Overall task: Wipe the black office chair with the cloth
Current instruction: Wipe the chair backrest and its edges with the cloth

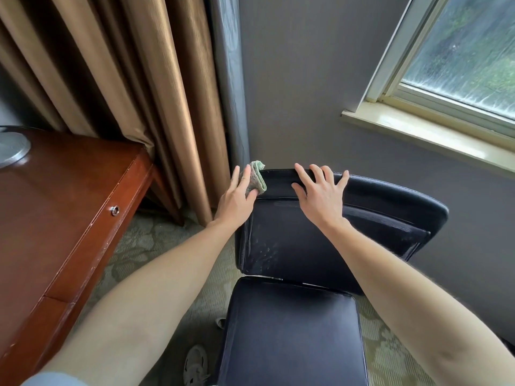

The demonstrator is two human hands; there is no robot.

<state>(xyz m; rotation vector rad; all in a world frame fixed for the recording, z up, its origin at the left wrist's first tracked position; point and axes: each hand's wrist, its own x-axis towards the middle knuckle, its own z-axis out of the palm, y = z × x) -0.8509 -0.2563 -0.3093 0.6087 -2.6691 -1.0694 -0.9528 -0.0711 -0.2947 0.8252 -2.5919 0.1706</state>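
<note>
Pressing on the top left corner of the backrest of the black office chair (292,246), at the centre of the frame, the cloth (259,178) (green, folded) is pinched between thumb and fingers of the left hand (237,197); the right hand (320,199) is laid flat, fingers spread, on the backrest's top edge

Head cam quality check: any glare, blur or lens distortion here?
Head view: daylight enters from the window, upper right; soft sheen on the desk and black office chair; wide-angle slants the curtain and window frame; left hand with the cloth and right hand sharp, no motion blur.
</note>
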